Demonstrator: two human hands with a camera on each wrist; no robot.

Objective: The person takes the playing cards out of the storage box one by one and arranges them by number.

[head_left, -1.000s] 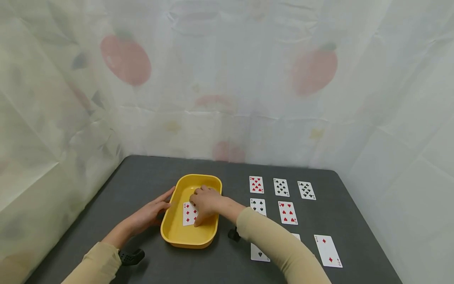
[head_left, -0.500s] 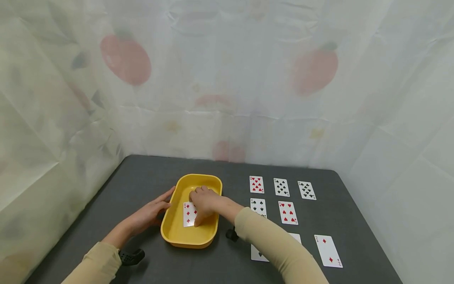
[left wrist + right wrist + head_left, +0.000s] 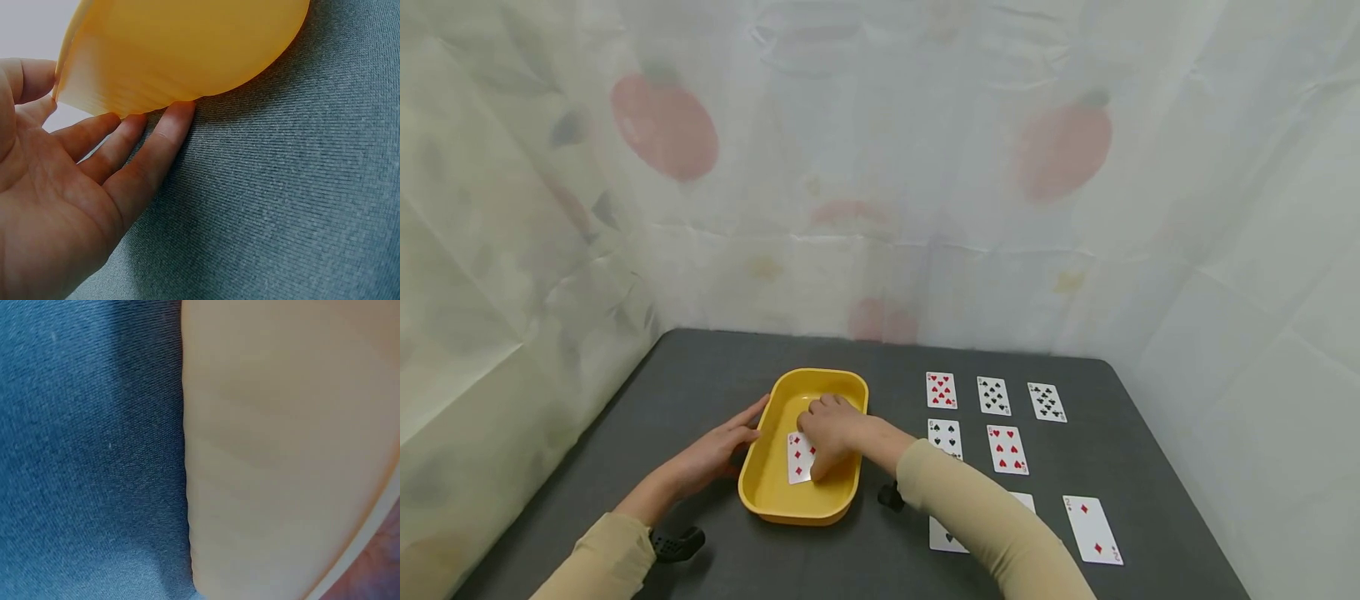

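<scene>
Covering most of the head view, the dark grey surface (image 3: 700, 375) carries a yellow tray (image 3: 775, 492) at about 7 o'clock of centre and a grid of face-up playing cards from 3 to 5 o'clock: a seven of hearts (image 3: 941, 390), a spade card (image 3: 993, 396), a club card (image 3: 1047, 402), another spade card (image 3: 946, 436), a five of hearts (image 3: 1007, 450), a two of diamonds (image 3: 1092, 530) and a card mostly hidden under the sleeve (image 3: 985, 533).

Next in size, the left hand (image 3: 715, 452) lies at the tray's 9 o'clock side, fingers (image 3: 153, 147) straight and touching the outer wall (the wrist view shows them tucked under the rim, gripping nothing). The right hand (image 3: 833, 433) reaches into the tray, fingers curled down on a diamond card (image 3: 799, 457) lying flat on the tray floor; whether they pinch it or only press it I cannot tell.

That card is likely light, thin, bendable and slick, hard to lift off a flat floor; a free edge at its 9 o'clock side would be the place to take hold. Tray walls hem the hand in closely; open room lies toward 12 and 9 o'clock, while the cards crowd 3 o'clock.
</scene>
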